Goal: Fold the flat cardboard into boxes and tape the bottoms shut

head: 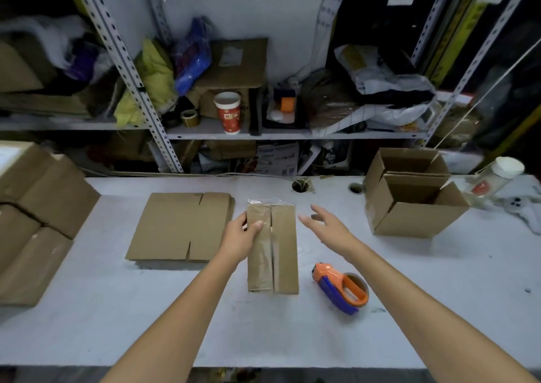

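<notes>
Head view: shows white table (pixel 73 324), bare room toward 6 o'clock. Has open boxes (pixel 409 207) nested at 2 o'clock, probably finished. Has flat cardboard stack (pixel 175 227) at 10 o'clock, within left reach. Steadies taped box (pixel 281 253) at centre, seam up, with left hand (pixel 240 237) gripping its left edge, thumb on top. Hovers right hand (pixel 325 223) empty, fingers spread, at 3 o'clock of box. Leaves tape dispenser (pixel 341 287) at 4 o'clock, clear of edges.

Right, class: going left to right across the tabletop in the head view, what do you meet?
Bundled cardboard pile → flat cardboard stack → taped box → tape dispenser → open boxes → white-capped jar.
</notes>
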